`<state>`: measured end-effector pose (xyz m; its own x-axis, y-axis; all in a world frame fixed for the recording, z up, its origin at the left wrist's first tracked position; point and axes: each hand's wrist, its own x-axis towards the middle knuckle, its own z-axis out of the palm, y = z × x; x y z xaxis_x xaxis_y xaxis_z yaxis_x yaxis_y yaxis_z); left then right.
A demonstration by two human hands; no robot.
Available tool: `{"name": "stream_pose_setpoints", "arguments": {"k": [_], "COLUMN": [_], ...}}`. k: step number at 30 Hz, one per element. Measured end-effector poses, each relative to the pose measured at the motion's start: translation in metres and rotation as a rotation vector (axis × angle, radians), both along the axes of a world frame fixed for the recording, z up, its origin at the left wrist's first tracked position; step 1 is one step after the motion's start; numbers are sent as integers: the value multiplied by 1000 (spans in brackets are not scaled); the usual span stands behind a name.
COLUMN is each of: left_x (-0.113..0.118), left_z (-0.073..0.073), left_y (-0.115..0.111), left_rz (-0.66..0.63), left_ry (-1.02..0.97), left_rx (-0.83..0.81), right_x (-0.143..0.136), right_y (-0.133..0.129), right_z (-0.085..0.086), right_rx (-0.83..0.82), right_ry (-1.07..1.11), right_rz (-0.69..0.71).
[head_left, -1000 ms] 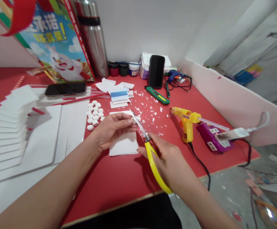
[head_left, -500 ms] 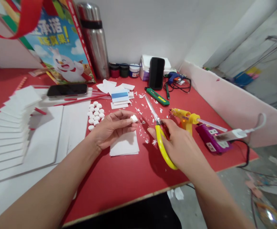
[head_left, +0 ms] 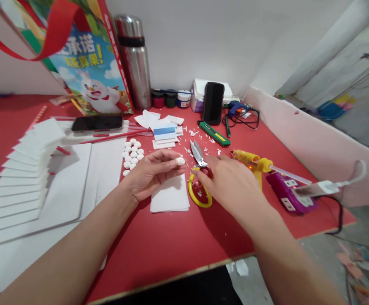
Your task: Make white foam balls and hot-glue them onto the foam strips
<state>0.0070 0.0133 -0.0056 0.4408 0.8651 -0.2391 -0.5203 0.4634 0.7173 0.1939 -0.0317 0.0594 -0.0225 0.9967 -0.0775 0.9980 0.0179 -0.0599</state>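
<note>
My left hand (head_left: 157, 173) pinches a small white rounded piece (head_left: 180, 161) between thumb and fingertips, above a stack of white square sheets (head_left: 170, 197). Under my right hand (head_left: 230, 180) are yellow-handled scissors (head_left: 199, 159), blades parted and pointing away from me. One yellow loop shows free on the near side, and my fingers are curled at the other handle, which is mostly hidden. Beside my left wrist lies a cluster of similar white rounded pieces (head_left: 133, 155).
White scraps surround a green utility knife (head_left: 214, 133). A yellow glue gun (head_left: 251, 161) and purple power strip (head_left: 287, 192) sit on the right. Fanned white boards (head_left: 20, 180) lie left. A phone (head_left: 97, 123), steel flask (head_left: 136, 72), paint jars (head_left: 170, 98) and upright phone (head_left: 213, 103) stand farther back.
My right hand has lowered the scissors toward the tabletop and turned them, so a yellow loop now shows left of the hand. My left hand still pinches the white piece, now turned slightly.
</note>
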Motion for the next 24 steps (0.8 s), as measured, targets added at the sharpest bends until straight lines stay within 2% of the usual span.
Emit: {"name": "stream_pose_setpoints", "arguments": {"k": [2,4,7,11,13,16,24], "left_x": [1,2,2,0,-1,-1,-1], "left_z": [-1,-3,-7,-9,-7,-6,-6], "left_y": [1,2,3,3,2,2,1], "left_rz": [45,114,227,309,334,367,304], "left_ry": [21,64,158,353,458,540,511], "left_rx": [53,127,257,522,657,759,794], "right_x": [-3,-6,-9,-9,-8,-8,-7], "right_y": [6,15,27,34,35,36,38], "right_z": [6,6,-9,-35,-43,-48,-46], "right_rx": [51,78,69,56,63,63,11], "right_ry": [221,492,820,1098,1172,1223,1283], "right_rz": [58,90,104,89,99,129,138]}}
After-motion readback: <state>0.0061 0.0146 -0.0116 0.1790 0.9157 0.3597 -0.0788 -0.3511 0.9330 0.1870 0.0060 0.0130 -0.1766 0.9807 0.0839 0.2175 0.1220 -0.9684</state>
